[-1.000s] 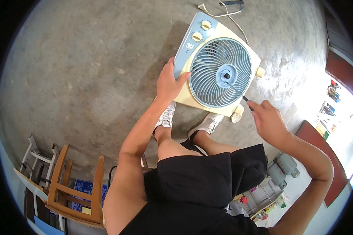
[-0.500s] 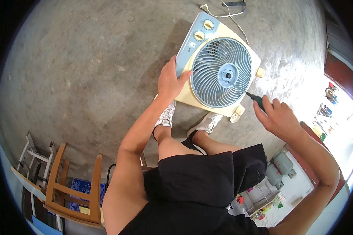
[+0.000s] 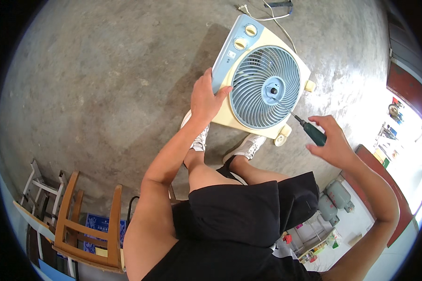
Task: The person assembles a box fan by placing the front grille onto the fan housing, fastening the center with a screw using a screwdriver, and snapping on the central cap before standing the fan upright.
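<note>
A cream and light-blue box fan [image 3: 234, 98] with a round slatted grille [image 3: 248, 103] and two dials stands tilted before my feet. My left hand [image 3: 206, 100] grips its near-left edge, thumb on the front face and fingers against the blue side. In my right hand [image 3: 335, 143] is a screwdriver [image 3: 315, 134] with a dark green handle. The fingers are loosely bent around the handle's rear end, index finger and thumb apart. Its thin shaft reaches over the grille to the hub [image 3: 273, 91]; whether the tip sits in a screw is too small to tell.
A white cord with a plug [image 3: 243, 8] lies beyond the fan on the concrete floor [image 3: 103, 84]. Wooden chair frames [image 3: 112, 229] stand at lower left. Grey gas cylinders [image 3: 339, 195] and a cluttered shelf are at lower right. My white shoes [image 3: 248, 147] are just below the fan.
My right hand has shifted slightly back along the screwdriver, its fingers loosened and spread, baring more of the handle. The fan and my left hand have moved only a little.
</note>
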### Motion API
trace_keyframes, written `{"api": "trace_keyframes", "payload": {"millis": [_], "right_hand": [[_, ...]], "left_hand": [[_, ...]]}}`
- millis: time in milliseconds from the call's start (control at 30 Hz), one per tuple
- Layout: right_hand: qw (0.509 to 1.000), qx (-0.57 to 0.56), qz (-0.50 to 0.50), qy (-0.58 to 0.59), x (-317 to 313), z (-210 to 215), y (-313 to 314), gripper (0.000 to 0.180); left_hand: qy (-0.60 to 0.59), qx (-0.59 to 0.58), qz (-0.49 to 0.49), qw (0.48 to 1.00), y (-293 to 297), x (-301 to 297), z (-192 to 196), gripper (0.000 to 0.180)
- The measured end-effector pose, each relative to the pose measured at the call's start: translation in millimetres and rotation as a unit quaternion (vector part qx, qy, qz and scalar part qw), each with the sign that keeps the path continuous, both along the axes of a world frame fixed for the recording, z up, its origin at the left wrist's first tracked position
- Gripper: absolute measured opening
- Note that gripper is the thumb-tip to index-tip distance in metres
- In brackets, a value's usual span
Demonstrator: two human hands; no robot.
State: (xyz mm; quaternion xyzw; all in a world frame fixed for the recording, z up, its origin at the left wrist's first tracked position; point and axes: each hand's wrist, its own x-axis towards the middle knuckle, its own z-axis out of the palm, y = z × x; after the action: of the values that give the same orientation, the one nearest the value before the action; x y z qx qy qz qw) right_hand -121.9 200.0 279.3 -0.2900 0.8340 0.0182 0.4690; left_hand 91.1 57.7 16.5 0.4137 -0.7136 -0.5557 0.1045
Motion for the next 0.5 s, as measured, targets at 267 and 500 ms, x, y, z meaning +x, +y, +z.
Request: {"api": "trace_keyframes", "payload": {"millis": [267, 500], "right_hand": [[0.751, -0.009, 0.629, 0.202, -5, -2, 14, 0.057], [0.995, -0.020, -0.095, -0.030, 4, -14, 12, 0.039]], "left_hand": [[-0.002, -0.011, 0.018, 1.000, 4, 3, 0, 0.057], [-0.008, 0.019, 0.005, 1.000, 3, -4, 10, 0.072]]}}
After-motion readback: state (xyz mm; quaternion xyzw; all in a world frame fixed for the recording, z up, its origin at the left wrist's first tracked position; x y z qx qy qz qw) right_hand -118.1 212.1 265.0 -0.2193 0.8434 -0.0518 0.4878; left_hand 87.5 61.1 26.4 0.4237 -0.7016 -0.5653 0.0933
